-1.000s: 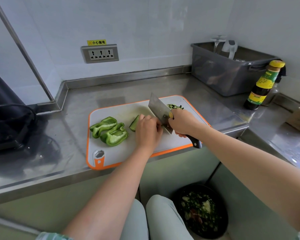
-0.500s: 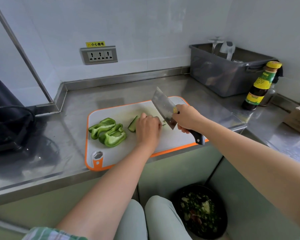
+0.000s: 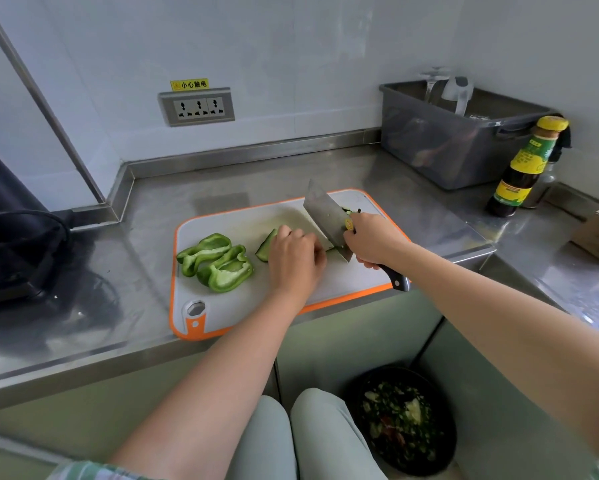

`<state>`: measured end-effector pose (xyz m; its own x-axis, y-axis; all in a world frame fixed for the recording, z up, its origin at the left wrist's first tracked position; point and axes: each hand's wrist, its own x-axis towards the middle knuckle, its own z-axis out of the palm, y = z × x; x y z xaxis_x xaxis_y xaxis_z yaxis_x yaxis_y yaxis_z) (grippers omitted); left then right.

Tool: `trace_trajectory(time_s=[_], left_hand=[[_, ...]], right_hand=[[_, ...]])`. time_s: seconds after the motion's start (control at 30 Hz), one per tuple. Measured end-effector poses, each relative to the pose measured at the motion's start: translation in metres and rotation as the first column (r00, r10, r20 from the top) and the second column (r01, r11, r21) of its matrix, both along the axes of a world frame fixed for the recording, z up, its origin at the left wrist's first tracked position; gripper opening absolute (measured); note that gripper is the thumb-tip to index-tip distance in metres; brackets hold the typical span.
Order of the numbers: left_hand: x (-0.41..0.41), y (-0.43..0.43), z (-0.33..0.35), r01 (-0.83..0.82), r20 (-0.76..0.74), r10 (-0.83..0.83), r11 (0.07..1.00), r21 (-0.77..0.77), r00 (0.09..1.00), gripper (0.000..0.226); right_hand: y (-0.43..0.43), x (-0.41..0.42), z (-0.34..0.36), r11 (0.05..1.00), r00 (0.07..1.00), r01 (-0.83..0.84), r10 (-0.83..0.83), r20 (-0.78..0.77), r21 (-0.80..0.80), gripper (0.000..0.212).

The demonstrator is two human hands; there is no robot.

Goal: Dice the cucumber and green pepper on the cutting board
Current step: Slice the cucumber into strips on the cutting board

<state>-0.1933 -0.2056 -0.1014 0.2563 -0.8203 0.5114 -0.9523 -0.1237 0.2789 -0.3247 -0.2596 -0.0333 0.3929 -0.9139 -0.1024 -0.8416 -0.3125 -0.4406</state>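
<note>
Here, in the head view, the dark-skinned, pale-fleshed cucumber piece (image 3: 266, 244) lies near the middle of the white, orange-rimmed plastic cutting board (image 3: 242, 308), at the centre of the frame. Its long axis appears to run left to right across the picture. One slanted cut end shows left of the left hand (image 3: 296, 259), and a thin green sliver shows at the blade on the right. The part between is hidden under the hand. The left hand's fingers are curled down over the cucumber and press it to the board.

The right hand (image 3: 374, 242) grips the black handle of the broad steel cleaver (image 3: 325, 216). The blade is tilted, with its tip toward the upper left of the frame and its edge down at the cucumber just beside the left fingertips. Behind the blade, toward the upper right of the board, sits a small heap of dark green cucumber bits (image 3: 350, 211).

The glossy, bright green pepper pieces (image 3: 221, 263), curved with their pale insides showing, lie on the left part of the board, well apart from the blade.
</note>
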Motion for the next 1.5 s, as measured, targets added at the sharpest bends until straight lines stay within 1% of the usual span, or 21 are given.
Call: trace_trajectory(time_s=[0.13, 0.23, 0.3, 0.43, 0.53, 0.63, 0.7, 0.8, 0.87, 0.93, 1.0, 1.03, 1.17, 1.27, 1.33, 1.4, 1.5], left_hand=[[0.000, 0.001, 0.000, 0.026, -0.023, -0.026, 1.000, -0.011, 0.999, 0.005], [0.000, 0.001, 0.001, 0.025, -0.043, -0.026, 0.999, -0.040, 0.999, 0.007], [-0.001, 0.000, 0.001, 0.023, -0.057, -0.025, 0.999, -0.042, 0.998, 0.007], [0.000, -0.001, 0.002, 0.017, -0.040, -0.017, 1.000, -0.019, 0.999, 0.010], [0.001, 0.001, 0.002, 0.026, -0.041, -0.026, 1.000, -0.018, 0.999, 0.009], [0.001, 0.000, 0.001, 0.036, -0.048, -0.036, 0.999, -0.016, 0.998, 0.008], [0.002, -0.001, 0.001, 0.039, -0.052, -0.040, 0.999, -0.020, 0.998, 0.008], [0.001, 0.000, 0.001, 0.039, -0.043, -0.041, 0.998, -0.038, 0.998, 0.007], [0.000, 0.000, 0.003, 0.035, -0.044, -0.037, 0.998, -0.046, 0.998, 0.007], [-0.001, 0.000, 0.004, 0.025, -0.044, -0.027, 0.999, -0.045, 0.999, 0.011], [0.000, 0.001, 0.003, 0.020, -0.034, -0.021, 0.999, -0.033, 0.999, 0.013], [0.000, 0.001, 0.003, 0.022, -0.032, -0.023, 0.999, -0.027, 0.999, 0.014], [0.001, 0.000, 0.002, 0.026, -0.033, -0.027, 1.000, -0.018, 0.999, 0.012], [0.001, -0.001, 0.001, 0.023, -0.044, -0.024, 0.999, -0.024, 0.999, 0.009], [0.001, -0.001, 0.001, 0.025, -0.044, -0.026, 0.999, -0.033, 0.999, 0.008], [0.000, 0.000, 0.002, 0.025, -0.045, -0.027, 0.999, -0.046, 0.999, 0.007], [0.000, 0.001, 0.003, 0.024, -0.035, -0.025, 0.999, -0.036, 0.999, 0.010]], right_hand=[[0.000, -0.003, -0.001, 0.997, 0.994, 0.048, -0.042, 0.103, -0.054, 0.012], [0.001, -0.008, 0.008, 0.999, 0.991, 0.028, -0.023, 0.134, -0.036, 0.018], [0.003, -0.010, 0.014, 1.000, 0.993, -0.005, 0.005, 0.116, 0.003, 0.016], [0.006, -0.007, 0.010, 0.999, 0.999, -0.041, 0.041, -0.003, 0.033, 0.011], [0.006, -0.004, 0.002, 1.000, 1.000, -0.021, 0.020, 0.014, 0.021, 0.017], [0.005, -0.004, -0.002, 1.000, 0.998, 0.011, -0.010, 0.069, -0.021, 0.022], [0.004, -0.004, -0.003, 0.999, 0.993, 0.032, -0.028, 0.115, -0.035, 0.020], [0.004, -0.007, 0.003, 0.999, 0.989, 0.039, -0.034, 0.142, -0.033, 0.019], [0.004, -0.008, 0.010, 1.000, 0.993, 0.013, -0.012, 0.118, -0.007, 0.016], [0.004, -0.006, 0.013, 1.000, 0.999, -0.015, 0.013, 0.053, 0.027, 0.011], [0.005, -0.004, 0.010, 0.998, 1.000, -0.026, 0.027, -0.007, 0.049, 0.014], [0.006, -0.003, 0.007, 0.998, 1.000, -0.026, 0.027, -0.013, 0.052, 0.015], [0.007, 0.000, -0.001, 1.000, 0.999, 0.006, -0.006, 0.052, -0.007, 0.010], [0.008, -0.003, -0.004, 0.999, 0.990, 0.034, -0.030, 0.141, -0.026, 0.019], [0.009, -0.005, -0.001, 0.999, 0.985, 0.042, -0.037, 0.168, -0.027, 0.019], [0.010, -0.006, 0.005, 1.000, 0.989, 0.028, -0.027, 0.143, 0.000, 0.015], [0.011, -0.005, 0.011, 0.998, 0.998, -0.022, 0.019, 0.052, 0.053, 0.010]])
